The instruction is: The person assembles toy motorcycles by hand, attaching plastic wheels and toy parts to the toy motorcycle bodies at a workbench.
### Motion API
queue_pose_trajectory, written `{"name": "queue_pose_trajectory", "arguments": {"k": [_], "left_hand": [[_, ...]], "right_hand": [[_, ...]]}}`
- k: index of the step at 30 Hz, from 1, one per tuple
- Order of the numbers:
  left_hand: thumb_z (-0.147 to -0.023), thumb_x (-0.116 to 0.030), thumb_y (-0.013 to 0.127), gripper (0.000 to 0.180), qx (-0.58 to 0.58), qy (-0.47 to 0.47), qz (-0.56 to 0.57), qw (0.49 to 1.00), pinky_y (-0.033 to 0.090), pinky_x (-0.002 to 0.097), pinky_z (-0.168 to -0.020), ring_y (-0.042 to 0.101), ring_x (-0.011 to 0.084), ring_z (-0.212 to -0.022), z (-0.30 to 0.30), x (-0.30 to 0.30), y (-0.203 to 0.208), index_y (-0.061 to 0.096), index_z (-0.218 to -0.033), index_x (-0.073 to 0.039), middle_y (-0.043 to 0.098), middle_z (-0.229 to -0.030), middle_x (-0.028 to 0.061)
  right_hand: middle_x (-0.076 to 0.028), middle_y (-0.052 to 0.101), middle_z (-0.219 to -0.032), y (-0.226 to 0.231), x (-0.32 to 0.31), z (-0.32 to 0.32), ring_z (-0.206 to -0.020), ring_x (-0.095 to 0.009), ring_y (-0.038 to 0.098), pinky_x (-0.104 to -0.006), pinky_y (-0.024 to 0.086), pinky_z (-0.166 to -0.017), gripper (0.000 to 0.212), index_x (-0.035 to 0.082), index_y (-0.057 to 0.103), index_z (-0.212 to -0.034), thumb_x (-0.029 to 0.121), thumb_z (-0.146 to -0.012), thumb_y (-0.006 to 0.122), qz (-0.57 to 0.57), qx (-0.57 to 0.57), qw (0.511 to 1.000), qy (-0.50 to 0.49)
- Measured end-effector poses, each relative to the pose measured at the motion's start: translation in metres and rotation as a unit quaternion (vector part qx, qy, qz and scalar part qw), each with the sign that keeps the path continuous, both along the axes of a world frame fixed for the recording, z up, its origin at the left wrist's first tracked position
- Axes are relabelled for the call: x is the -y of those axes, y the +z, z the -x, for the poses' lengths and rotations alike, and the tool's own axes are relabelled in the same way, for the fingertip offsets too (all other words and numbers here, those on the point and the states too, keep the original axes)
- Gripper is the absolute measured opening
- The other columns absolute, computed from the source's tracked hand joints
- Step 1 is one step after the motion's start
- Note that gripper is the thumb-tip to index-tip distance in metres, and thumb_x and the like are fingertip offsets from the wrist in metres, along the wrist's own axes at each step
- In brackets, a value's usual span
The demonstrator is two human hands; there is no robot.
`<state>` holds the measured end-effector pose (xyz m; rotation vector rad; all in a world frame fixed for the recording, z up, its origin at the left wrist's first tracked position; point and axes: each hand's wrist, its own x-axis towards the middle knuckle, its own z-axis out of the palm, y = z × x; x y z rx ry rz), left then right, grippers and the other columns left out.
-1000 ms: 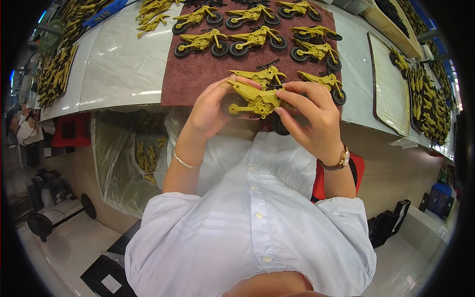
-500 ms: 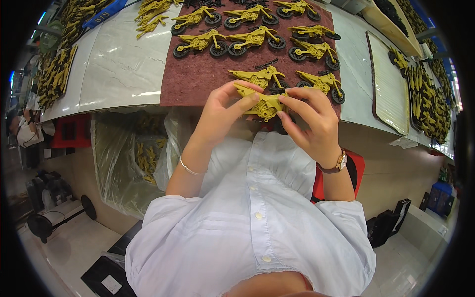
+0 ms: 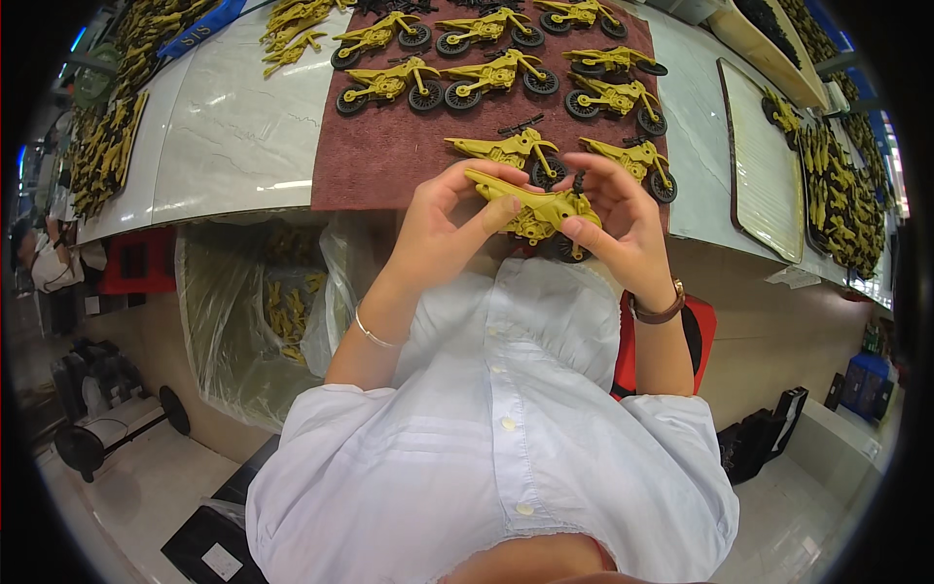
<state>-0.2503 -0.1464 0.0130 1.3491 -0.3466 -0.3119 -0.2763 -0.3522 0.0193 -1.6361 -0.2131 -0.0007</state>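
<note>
Between my two hands, just off the table's near edge, is a yellow toy motorcycle (image 3: 537,216) with a dark wheel at its lower right. My left hand (image 3: 452,216) pinches its tail end between thumb and fingers. At the front end my right hand (image 3: 620,216) holds it, thumb on the yellow body and fingers behind, near a small black part. Right behind my hands, another toy motorcycle (image 3: 506,148) with a black handlebar lies on the dark red cloth (image 3: 379,156). One more (image 3: 628,161) lies beyond my right fingers.
Several toy motorcycles (image 3: 486,78) stand in rows on the cloth. Loose yellow parts (image 3: 292,34) lie at the back left. At the right are a pale tray (image 3: 769,161) and a pile of yellow pieces (image 3: 842,200). A plastic-lined bin (image 3: 229,321) sits below the table, left.
My right hand has turned and shifted its hold at the front of the toy motorcycle, its fingers now behind it. The toy has tilted, front end slightly right. My left hand keeps its pinch.
</note>
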Motion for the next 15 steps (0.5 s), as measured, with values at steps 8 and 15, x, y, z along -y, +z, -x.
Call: {"name": "queue_pose_trajectory", "arguments": {"k": [8, 15], "left_hand": [[-0.085, -0.009, 0.062, 0.020, 0.032, 0.010, -0.009, 0.999, 0.046, 0.0293, -0.086, 0.059, 0.0136, -0.096, -0.0040, 0.0028, -0.0039, 0.059, -0.102, -0.001, 0.066, -0.099, 0.0090], [-0.084, -0.006, 0.061, 0.018, 0.066, -0.001, -0.020, 0.998, 0.047, 0.0287, -0.085, 0.060, 0.0136, -0.095, -0.0030, 0.0013, -0.0038, 0.059, -0.101, 0.001, 0.066, -0.099, 0.0087]], "right_hand": [[-0.008, 0.060, -0.099, -0.0043, 0.0013, -0.0015, -0.087, -0.011, 0.059, -0.0225, 0.049, -0.074, 0.036, -0.002, 0.051, -0.108, 0.001, -0.077, 0.069, -0.113, -0.093, 0.989, 0.016], [-0.007, 0.061, -0.096, -0.0047, -0.0006, 0.0035, -0.085, -0.011, 0.061, -0.0226, 0.050, -0.073, 0.034, -0.003, 0.052, -0.104, -0.002, -0.075, 0.070, -0.102, -0.058, 0.993, 0.011]]}}
